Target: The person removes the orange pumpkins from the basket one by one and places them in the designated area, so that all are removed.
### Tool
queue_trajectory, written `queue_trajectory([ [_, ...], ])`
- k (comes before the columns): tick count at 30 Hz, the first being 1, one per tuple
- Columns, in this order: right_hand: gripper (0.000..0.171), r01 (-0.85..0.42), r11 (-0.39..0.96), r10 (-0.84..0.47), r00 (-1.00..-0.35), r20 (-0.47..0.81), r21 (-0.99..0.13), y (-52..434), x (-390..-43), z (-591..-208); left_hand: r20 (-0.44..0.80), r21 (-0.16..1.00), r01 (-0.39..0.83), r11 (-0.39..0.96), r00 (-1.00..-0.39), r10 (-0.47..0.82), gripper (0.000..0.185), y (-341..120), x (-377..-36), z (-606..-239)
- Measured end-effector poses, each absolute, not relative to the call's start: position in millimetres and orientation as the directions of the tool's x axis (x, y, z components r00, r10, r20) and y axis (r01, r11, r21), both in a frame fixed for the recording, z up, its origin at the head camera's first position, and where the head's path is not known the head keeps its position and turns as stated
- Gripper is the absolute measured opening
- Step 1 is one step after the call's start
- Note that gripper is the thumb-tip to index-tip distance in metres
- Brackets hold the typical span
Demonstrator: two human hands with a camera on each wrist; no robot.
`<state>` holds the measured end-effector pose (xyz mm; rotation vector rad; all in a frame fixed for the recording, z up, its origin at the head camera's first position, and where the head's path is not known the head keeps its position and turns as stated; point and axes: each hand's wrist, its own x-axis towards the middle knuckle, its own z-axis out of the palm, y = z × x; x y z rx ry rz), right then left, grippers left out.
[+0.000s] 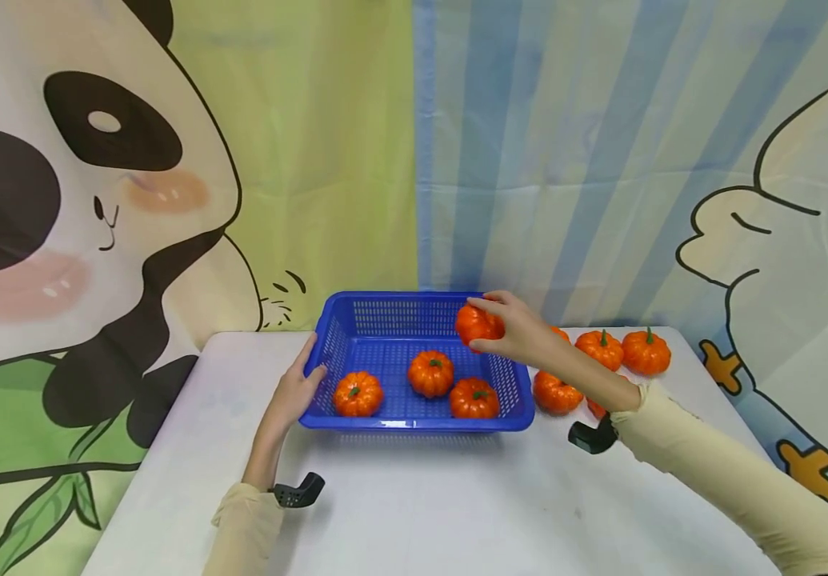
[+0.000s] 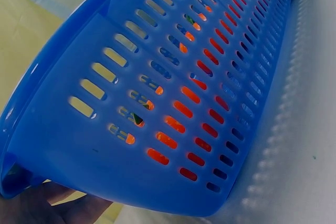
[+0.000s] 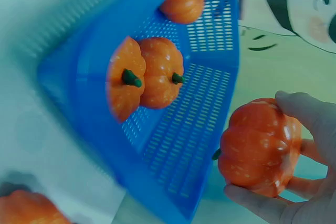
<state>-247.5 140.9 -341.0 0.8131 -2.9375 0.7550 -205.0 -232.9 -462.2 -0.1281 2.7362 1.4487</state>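
Note:
A blue plastic basket (image 1: 414, 425) with slotted walls stands on the table and holds three small orange pumpkins: one at the left (image 1: 358, 394), one in the middle (image 1: 431, 374) and one at the right (image 1: 474, 398). My left hand (image 1: 295, 390) grips the basket's left rim, its thumb over the edge; the left wrist view shows only part of its fingers. Above the basket's back right corner, my right hand (image 1: 518, 326) holds another pumpkin (image 3: 260, 148) between thumb and fingers, its green stem pointing toward the basket in the right wrist view.
Right of the basket, several more pumpkins rest on the white table (image 1: 414, 504), among them one near the basket wall (image 1: 556, 393) and one at the far right (image 1: 646, 353). My right forearm partly covers some. A printed curtain (image 1: 514, 144) hangs behind the table.

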Motion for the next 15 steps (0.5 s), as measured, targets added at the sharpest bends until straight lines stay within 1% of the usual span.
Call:
queue_trajectory([
  [4,0.073,-0.443,0.756,-0.418,-0.893,0.165,-0.482,169,-230,-339,-0.073,0.828,-0.090,0.553,-0.996,-0.053,0.065,-233,-204,-461],
  [10,0.073,-0.380,0.769,-0.322,-0.925,0.202,-0.514,215,-206,-340,-0.072,0.830,-0.086,0.551,-0.996,-0.046,0.065,-232,-203,-461],
  [15,0.073,-0.332,0.791,-0.247,-0.942,0.228,-0.513,251,-198,-345,-0.068,0.834,-0.082,0.546,-0.997,-0.047,0.065,-231,-202,-460],
])
